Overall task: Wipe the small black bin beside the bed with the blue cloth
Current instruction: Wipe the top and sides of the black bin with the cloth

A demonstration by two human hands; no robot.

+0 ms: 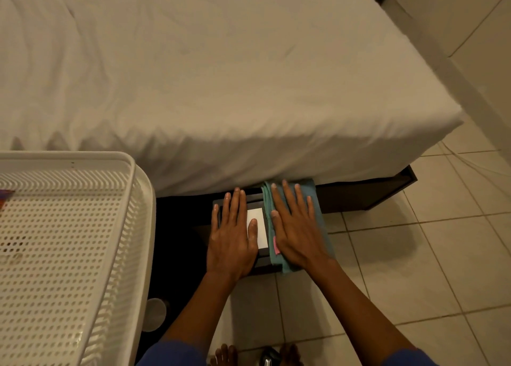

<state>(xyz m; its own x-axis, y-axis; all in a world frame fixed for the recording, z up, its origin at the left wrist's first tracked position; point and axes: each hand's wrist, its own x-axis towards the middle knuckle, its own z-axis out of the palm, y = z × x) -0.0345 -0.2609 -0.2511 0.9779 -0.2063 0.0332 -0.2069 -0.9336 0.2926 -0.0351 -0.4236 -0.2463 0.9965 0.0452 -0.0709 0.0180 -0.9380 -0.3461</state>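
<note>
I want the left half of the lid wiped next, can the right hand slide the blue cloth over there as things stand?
Probably not yet: the left hand lies flat on that half of the black bin, blocking the right hand and blue cloth.

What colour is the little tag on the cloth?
Pink tag on the blue cloth, seen from the head camera.

Plain white, creased cotton sheet (221, 75) across the upper frame. White plastic basket (69, 241) at lower left, patterned with rows of small perforations and slanted slots. Small black square bin (255, 198) at centre, with a plain white rectangular panel (261, 223) on top. Teal-blue folded cloth (313, 197), pink tag (276, 248) at its edge. Pale beige floor tiles (414, 255), darker grout lines. Blue sleeves (171, 354) at bottom.
</note>
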